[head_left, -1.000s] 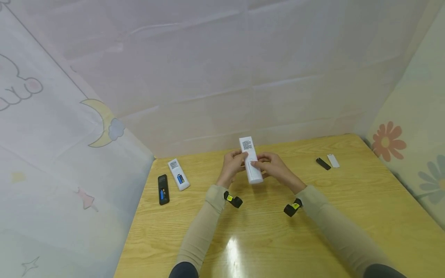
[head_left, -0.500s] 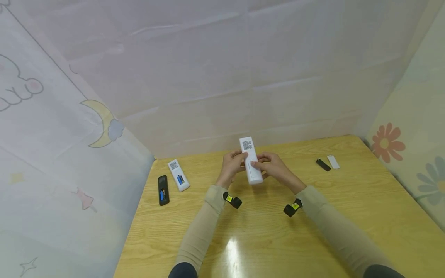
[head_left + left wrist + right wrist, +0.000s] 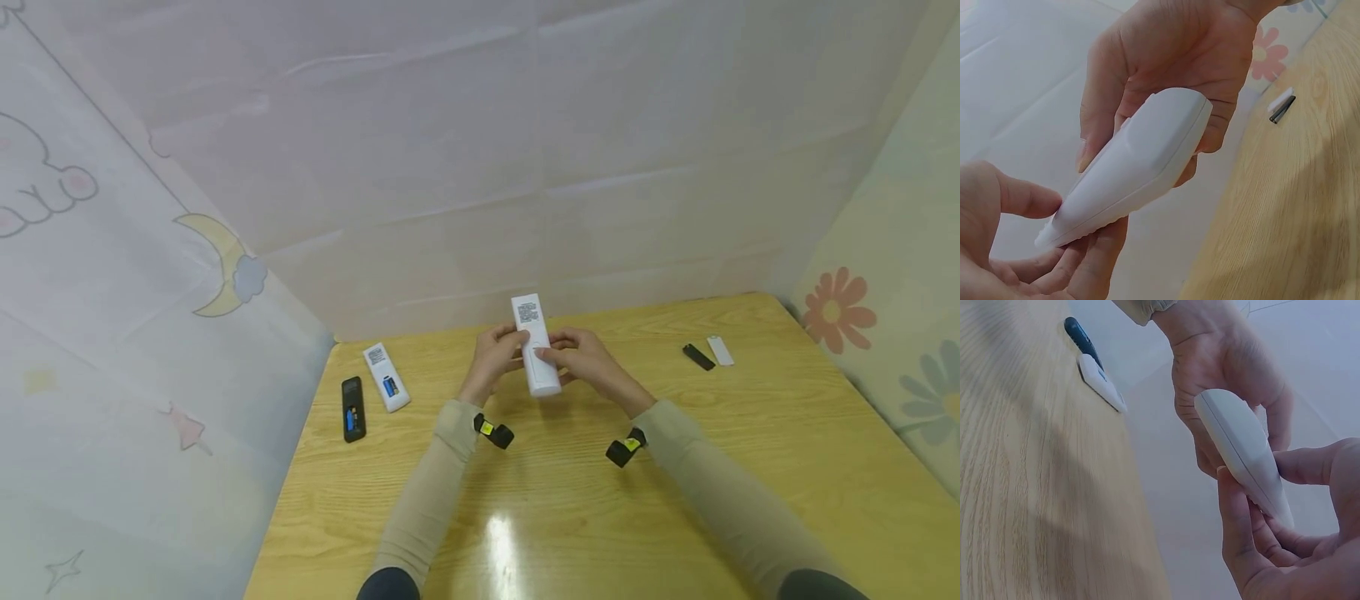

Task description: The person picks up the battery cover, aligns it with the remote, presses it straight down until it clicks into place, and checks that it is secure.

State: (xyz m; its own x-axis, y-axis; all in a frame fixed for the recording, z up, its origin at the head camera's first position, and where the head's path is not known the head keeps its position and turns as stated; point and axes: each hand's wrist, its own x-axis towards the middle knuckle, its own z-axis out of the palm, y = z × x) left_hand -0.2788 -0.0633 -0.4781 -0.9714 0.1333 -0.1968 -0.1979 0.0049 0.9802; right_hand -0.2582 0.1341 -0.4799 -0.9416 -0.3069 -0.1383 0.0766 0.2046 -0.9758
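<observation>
A white remote control (image 3: 535, 327) is held above the table with its back up. Its printed label is at the far end, and the outline of a battery cover shows at the near end. My left hand (image 3: 492, 360) grips its left side, thumb on the back and fingers beneath. From the right, my right hand (image 3: 590, 362) grips it too, its thumb pressing on the back by the cover outline. In both wrist views the remote's smooth rounded end faces the camera; the button side is mostly hidden.
At the table's left lie a black remote (image 3: 352, 408) and a second white remote (image 3: 386, 377), both with blue batteries showing in open compartments. A black battery cover (image 3: 698, 357) and a white one (image 3: 720, 350) lie at the right. A cloth-like wall backs the wooden table (image 3: 570, 517).
Both hands and the held remote have shifted slightly left. The grips look the same, and the other things on the table have not moved.
</observation>
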